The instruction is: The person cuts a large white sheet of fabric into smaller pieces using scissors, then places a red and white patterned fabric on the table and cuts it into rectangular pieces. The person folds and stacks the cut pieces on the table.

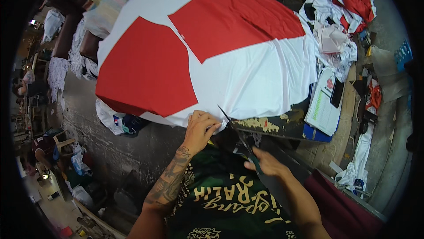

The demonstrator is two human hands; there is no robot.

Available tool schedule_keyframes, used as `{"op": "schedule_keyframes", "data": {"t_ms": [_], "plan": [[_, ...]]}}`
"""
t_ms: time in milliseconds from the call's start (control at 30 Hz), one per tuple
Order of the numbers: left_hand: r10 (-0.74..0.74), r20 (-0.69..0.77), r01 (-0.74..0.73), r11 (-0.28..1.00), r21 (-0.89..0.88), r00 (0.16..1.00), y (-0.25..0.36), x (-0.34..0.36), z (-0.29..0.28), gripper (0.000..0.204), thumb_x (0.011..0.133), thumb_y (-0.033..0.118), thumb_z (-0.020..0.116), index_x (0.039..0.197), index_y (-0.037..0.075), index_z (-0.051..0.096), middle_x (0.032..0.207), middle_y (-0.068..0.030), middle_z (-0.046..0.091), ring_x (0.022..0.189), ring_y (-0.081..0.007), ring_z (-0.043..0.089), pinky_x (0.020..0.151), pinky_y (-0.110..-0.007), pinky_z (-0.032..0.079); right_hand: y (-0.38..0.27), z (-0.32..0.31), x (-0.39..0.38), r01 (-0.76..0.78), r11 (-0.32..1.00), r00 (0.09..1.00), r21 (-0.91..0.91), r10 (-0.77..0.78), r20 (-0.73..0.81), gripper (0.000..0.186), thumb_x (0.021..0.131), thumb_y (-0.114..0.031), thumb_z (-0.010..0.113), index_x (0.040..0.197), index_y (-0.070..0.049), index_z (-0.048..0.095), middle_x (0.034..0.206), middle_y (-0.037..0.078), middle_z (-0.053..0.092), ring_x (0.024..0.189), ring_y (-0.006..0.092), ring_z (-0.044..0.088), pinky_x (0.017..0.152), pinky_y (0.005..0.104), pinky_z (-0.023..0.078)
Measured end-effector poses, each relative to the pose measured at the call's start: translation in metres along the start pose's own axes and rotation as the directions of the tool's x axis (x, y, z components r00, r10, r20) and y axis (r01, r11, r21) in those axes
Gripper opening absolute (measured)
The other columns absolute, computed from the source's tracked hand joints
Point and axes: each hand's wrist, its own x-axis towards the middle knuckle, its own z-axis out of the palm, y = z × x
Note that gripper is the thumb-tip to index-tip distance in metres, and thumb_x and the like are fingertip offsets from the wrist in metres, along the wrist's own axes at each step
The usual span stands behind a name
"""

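A large white cloth with red panels (143, 69) lies draped over a dark worktable (287, 121). At its near edge my left hand (201, 126) is closed on a folded bit of the white fabric. My right hand (263, 164) grips the handles of long metal scissors (238, 133) with dark grips. The scissor blades are at the fabric's edge, just right of my left hand, pointing up and away from me. Whether they touch the cloth I cannot tell.
Heaped white and red fabric (353, 0) lies at the upper right. Papers on a blue folder (320, 115) sit beside a black phone (337, 93). Dark padded seats (70, 31) and fabric scraps line the left. A person (44, 153) sits at the lower left.
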Motion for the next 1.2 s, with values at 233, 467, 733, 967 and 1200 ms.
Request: {"op": "schedule_keyframes", "data": {"t_ms": [233,467,733,967,1200], "plan": [[0.082,0.113,-0.090,0.993,0.074,0.990,0.008,0.011,0.011,0.011,0.094,0.017,0.079,0.101,0.009,0.081,0.114,-0.0006,0.068,0.126,-0.0278,0.051,0.109,-0.046,0.037,-0.026,-0.018,0.029,-0.303,0.953,0.950,-0.002,0.301,-0.081,0.074,0.078,-0.072,0.087,0.083,0.001,0.074,0.069,0.010,0.067,0.072,0.0206,0.067,0.072,0.0394,0.054],[0.058,0.275,-0.010,0.985,-0.173,0.960,-0.013,0.032,-0.004,0.012,0.092,0.015,0.081,0.097,0.005,0.079,0.115,-0.0017,0.069,0.125,-0.0278,0.053,0.111,-0.045,0.042,-0.081,-0.041,0.082,-0.371,0.927,0.929,-0.053,0.371,-0.019,0.086,0.076,-0.080,0.083,0.089,0.004,0.075,0.077,0.014,0.069,0.074,0.0234,0.067,0.072,0.0400,0.054],[0.060,0.465,0.101,0.944,-0.315,0.883,-0.025,0.050,-0.027,0.020,0.095,0.016,0.080,0.112,0.004,0.077,0.126,-0.0100,0.068,0.135,-0.0305,0.053,0.116,-0.044,0.044,-0.127,-0.067,0.137,-0.335,0.938,0.942,-0.090,0.334,-0.021,0.083,0.078,-0.077,0.083,0.089,0.004,0.074,0.075,0.013,0.068,0.074,0.0248,0.066,0.071,0.0415,0.053],[0.079,0.578,0.265,0.833,-0.486,0.812,-0.044,0.067,-0.040,0.027,0.102,0.020,0.074,0.124,0.005,0.069,0.130,-0.0147,0.065,0.133,-0.0345,0.058,0.113,-0.045,0.049,-0.178,-0.079,0.185,-0.306,0.948,0.952,0.086,0.304,0.031,0.075,0.081,-0.069,0.087,0.088,0.005,0.073,0.077,0.010,0.070,0.074,0.0200,0.066,0.070,0.0369,0.054],[0.106,0.714,0.400,0.767,-0.501,0.692,-0.060,0.099,-0.050,0.030,0.103,0.024,0.071,0.121,0.001,0.066,0.120,-0.0182,0.069,0.121,-0.0347,0.067,0.106,-0.045,0.053,-0.228,-0.091,0.244,-0.301,0.953,0.953,-0.036,0.300,-0.040,0.077,0.079,-0.072,0.086,0.088,0.003,0.074,0.077,0.014,0.073,0.075,0.0226,0.071,0.071,0.0382,0.056]]}}
